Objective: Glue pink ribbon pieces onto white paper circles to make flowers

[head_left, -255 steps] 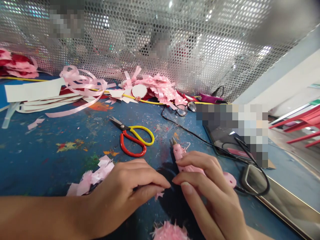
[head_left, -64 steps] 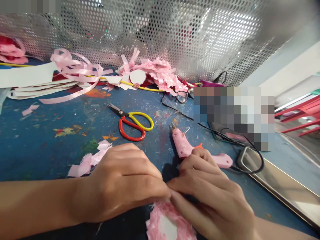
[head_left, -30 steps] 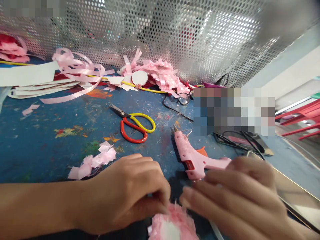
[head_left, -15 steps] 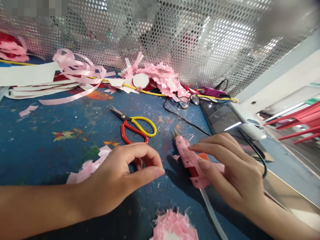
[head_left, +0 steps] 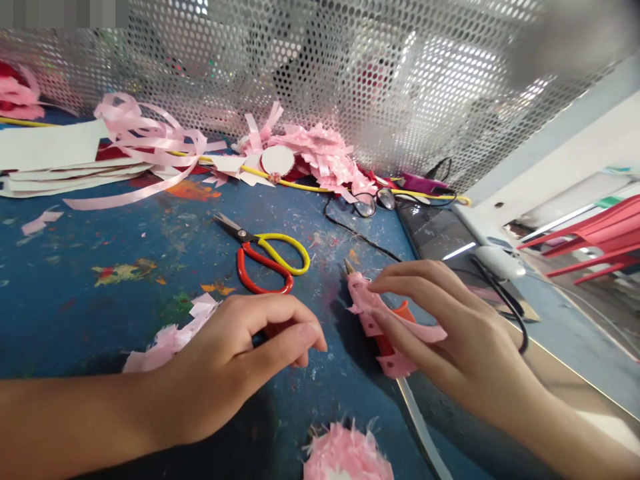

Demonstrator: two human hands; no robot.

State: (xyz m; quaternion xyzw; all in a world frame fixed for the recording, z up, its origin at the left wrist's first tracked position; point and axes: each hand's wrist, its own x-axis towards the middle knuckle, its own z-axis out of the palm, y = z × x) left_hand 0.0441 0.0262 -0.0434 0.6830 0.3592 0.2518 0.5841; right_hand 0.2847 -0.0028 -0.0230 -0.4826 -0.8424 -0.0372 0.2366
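My right hand (head_left: 460,340) is closed around a pink glue gun (head_left: 369,308) with an orange trigger. Its nozzle points away from me, low over the blue table (head_left: 100,300). A clear glue stick (head_left: 423,427) sticks out of the gun's back end. My left hand (head_left: 235,360) rests on the table left of the gun, fingers loosely curled and apart, holding nothing. A pink fringed paper flower (head_left: 347,457) lies at the near edge between my hands, touched by neither. Pink paper scraps (head_left: 170,337) lie beside my left wrist.
Red and yellow scissors (head_left: 265,257) lie just beyond my left hand. Further back are pink ribbon (head_left: 145,137), white paper strips (head_left: 50,147), a pink fringe pile (head_left: 320,150) and glasses (head_left: 373,203). A dark screen (head_left: 440,233) and black cable lie right. A perforated metal screen (head_left: 350,67) closes the back.
Both hands have come off the pink flower, which now lies free. My right hand has taken hold of the glue gun. My left hand has lifted and opened.
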